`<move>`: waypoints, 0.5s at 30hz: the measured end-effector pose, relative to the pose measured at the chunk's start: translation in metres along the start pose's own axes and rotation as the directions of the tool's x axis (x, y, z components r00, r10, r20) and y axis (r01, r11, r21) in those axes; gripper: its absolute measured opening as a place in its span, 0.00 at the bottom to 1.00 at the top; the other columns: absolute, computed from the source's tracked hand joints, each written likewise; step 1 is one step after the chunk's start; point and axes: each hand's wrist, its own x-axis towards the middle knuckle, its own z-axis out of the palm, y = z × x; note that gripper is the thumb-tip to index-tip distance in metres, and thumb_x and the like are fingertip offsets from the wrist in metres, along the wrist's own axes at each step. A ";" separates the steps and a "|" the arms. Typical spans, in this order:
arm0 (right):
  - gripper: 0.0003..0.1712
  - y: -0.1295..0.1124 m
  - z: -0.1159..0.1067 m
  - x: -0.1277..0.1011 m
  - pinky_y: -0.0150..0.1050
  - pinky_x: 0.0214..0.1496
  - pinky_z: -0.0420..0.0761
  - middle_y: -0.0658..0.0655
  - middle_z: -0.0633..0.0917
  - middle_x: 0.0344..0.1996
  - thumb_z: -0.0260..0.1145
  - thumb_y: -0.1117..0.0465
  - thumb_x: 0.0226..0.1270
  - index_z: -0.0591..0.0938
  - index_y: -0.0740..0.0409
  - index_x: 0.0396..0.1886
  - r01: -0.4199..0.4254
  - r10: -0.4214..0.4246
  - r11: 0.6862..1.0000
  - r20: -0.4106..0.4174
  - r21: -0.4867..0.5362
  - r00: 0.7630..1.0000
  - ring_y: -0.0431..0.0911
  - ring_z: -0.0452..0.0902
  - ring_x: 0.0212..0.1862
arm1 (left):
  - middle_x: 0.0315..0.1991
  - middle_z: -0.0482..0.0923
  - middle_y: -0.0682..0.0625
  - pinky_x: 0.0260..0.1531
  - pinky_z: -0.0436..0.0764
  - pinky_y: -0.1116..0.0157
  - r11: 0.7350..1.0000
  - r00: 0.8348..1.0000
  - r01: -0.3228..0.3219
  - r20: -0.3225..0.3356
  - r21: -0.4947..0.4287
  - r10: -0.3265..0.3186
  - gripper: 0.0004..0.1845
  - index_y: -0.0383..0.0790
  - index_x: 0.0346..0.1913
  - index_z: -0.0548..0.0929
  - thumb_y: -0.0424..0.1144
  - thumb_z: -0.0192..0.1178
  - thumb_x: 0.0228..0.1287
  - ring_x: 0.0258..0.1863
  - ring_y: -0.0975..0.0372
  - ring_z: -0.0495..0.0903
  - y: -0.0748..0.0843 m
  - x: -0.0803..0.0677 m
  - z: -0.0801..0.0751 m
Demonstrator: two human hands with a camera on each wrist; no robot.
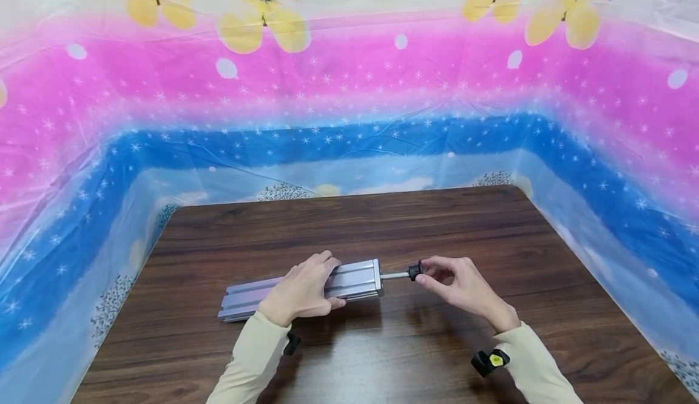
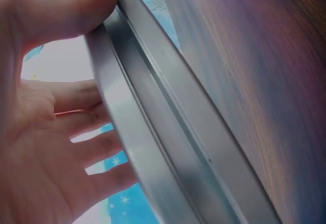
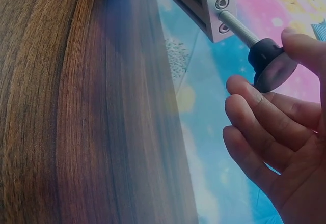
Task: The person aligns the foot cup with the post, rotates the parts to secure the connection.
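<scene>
A silver slotted aluminum profile (image 1: 355,278) lies lengthwise across the table. My left hand (image 1: 303,289) grips it around its middle, with the thumb on the near side and the fingers over the far side. In the left wrist view the thumb presses the grooved edge of the profile (image 2: 153,112). From the end plate (image 3: 220,25), which has two socket screws, a threaded rod (image 3: 239,29) sticks out. It carries a black leveling foot (image 3: 272,66). My right hand (image 1: 461,282) pinches that foot's rim between thumb and fingers.
The dark wood-grain table (image 1: 437,228) has rounded far corners. Behind and at both sides hangs a pink and blue patterned cloth (image 1: 349,131). Each wrist wears a small black camera mount, such as the right one (image 1: 483,363).
</scene>
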 end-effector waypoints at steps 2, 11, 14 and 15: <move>0.16 0.000 0.000 0.000 0.35 0.39 0.82 0.43 0.89 0.32 0.68 0.53 0.71 0.86 0.56 0.51 -0.012 0.012 1.000 0.007 0.014 1.000 0.36 0.84 0.34 | 0.43 0.78 0.48 0.39 0.81 0.55 1.000 1.000 -0.001 -0.002 0.001 0.001 0.32 0.34 0.54 0.81 0.52 0.74 0.50 0.43 0.55 0.79 0.000 0.000 0.000; 0.15 -0.001 0.002 0.001 0.33 0.35 0.82 0.51 0.90 0.32 0.63 0.52 0.76 0.85 0.57 0.48 -0.036 0.035 0.999 0.039 0.041 0.999 0.49 0.87 0.33 | 0.43 0.77 0.48 0.37 0.81 0.55 1.000 1.000 0.007 -0.008 -0.001 -0.007 0.32 0.35 0.54 0.81 0.52 0.74 0.51 0.42 0.56 0.78 0.000 -0.002 0.000; 0.16 -0.001 0.002 0.000 0.34 0.37 0.82 0.48 0.89 0.33 0.64 0.52 0.74 0.84 0.56 0.52 -0.021 0.020 1.000 0.041 0.020 0.999 0.43 0.86 0.35 | 0.43 0.77 0.47 0.38 0.81 0.55 1.000 1.000 0.005 -0.011 0.001 -0.005 0.32 0.34 0.54 0.81 0.52 0.74 0.51 0.42 0.56 0.78 0.000 -0.002 0.000; 0.17 -0.001 0.002 0.000 0.34 0.38 0.82 0.47 0.89 0.34 0.66 0.52 0.73 0.83 0.54 0.55 -0.012 0.011 1.000 0.039 0.018 0.999 0.40 0.85 0.35 | 0.44 0.78 0.47 0.38 0.81 0.54 1.000 1.000 0.003 -0.013 0.001 -0.003 0.32 0.34 0.54 0.81 0.52 0.74 0.51 0.42 0.55 0.79 0.000 -0.002 0.000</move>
